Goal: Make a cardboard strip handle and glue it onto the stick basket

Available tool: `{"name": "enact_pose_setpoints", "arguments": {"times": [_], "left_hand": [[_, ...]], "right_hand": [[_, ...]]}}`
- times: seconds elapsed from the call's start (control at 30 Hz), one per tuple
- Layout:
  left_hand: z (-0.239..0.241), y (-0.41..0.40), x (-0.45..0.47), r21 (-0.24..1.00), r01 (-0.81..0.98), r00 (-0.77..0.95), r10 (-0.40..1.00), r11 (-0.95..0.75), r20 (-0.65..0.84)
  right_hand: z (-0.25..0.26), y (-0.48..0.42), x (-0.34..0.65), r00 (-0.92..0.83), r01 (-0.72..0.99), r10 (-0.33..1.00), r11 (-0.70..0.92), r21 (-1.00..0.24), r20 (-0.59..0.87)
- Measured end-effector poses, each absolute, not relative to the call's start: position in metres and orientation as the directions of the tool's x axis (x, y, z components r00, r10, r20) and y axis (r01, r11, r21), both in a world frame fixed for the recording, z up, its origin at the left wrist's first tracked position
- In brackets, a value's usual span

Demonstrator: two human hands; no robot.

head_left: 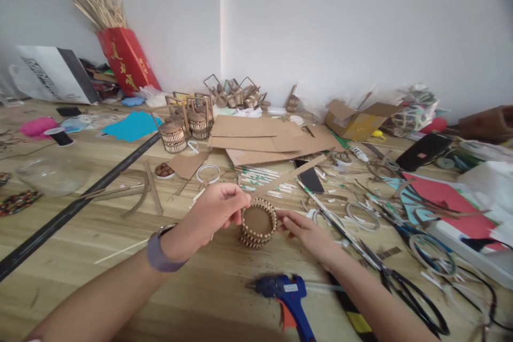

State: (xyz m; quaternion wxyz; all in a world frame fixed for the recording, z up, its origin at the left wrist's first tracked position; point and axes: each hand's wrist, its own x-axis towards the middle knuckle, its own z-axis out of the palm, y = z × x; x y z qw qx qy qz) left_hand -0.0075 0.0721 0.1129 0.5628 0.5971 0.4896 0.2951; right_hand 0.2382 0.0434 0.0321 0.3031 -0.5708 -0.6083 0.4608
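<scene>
A small round cardboard basket (257, 223) with a ribbed stick wall is tipped on its side on the wooden table, its flat brown disc facing me. My left hand (212, 214), with a purple watch on the wrist, pinches its upper left rim. My right hand (306, 232) touches its right side with the fingertips pressed against the wall. A blue glue gun (286, 296) lies on the table just in front of the basket.
Black scissors (404, 283) lie right of my right arm. Flat cardboard sheets (264, 141) and finished little baskets (186, 125) sit further back. Rings, strips, red paper (449, 200) and an open box (355, 120) crowd the right side. A glass bowl (50, 176) is at left.
</scene>
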Motion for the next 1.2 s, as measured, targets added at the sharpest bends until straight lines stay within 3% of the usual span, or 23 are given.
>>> {"name": "enact_pose_setpoints", "arguments": {"times": [0.2, 0.37, 0.47, 0.53, 0.6, 0.67, 0.73, 0.9, 1.07, 1.2], "left_hand": [[0.123, 0.082, -0.014, 0.947, 0.302, 0.363, 0.906, 0.106, -0.217], [0.128, 0.089, -0.02, 0.927, 0.349, 0.361, 0.894, 0.136, -0.267], [0.129, 0.091, -0.022, 0.921, 0.364, 0.359, 0.891, 0.141, -0.279], [0.13, 0.091, -0.022, 0.914, 0.38, 0.351, 0.893, 0.142, -0.284], [0.13, 0.091, -0.022, 0.907, 0.397, 0.346, 0.893, 0.14, -0.29], [0.13, 0.092, -0.022, 0.9, 0.414, 0.348, 0.89, 0.136, -0.294], [0.129, 0.092, -0.022, 0.894, 0.43, 0.356, 0.888, 0.122, -0.292], [0.133, 0.093, -0.03, 0.869, 0.491, 0.419, 0.889, -0.052, -0.183], [0.155, 0.104, -0.019, 0.702, 0.596, 0.545, 0.838, -0.39, 0.004], [0.17, 0.119, 0.015, 0.612, 0.645, 0.64, 0.762, -0.459, -0.103]], "right_hand": [[0.033, 0.034, 0.227, -0.28, 0.462, 0.945, -0.022, -0.886, -0.17], [0.047, 0.023, 0.223, -0.253, 0.578, 0.957, 0.033, -0.815, -0.14], [0.073, 0.012, 0.223, -0.237, 0.652, 0.972, 0.149, -0.744, -0.012], [0.094, 0.008, 0.224, -0.27, 0.716, 0.925, 0.379, -0.587, 0.268], [0.112, 0.01, 0.225, -0.298, 0.783, 0.777, 0.532, -0.324, 0.555], [0.123, 0.019, 0.228, -0.338, 0.837, 0.641, 0.539, -0.09, 0.689], [0.125, 0.031, 0.23, -0.377, 0.862, 0.609, 0.507, 0.022, 0.698], [0.116, 0.051, 0.232, -0.376, 0.869, 0.703, 0.493, -0.032, 0.604], [0.117, 0.05, 0.233, -0.382, 0.858, 0.712, 0.51, -0.061, 0.59], [0.123, 0.05, 0.234, -0.394, 0.848, 0.723, 0.524, -0.079, 0.567]]}}
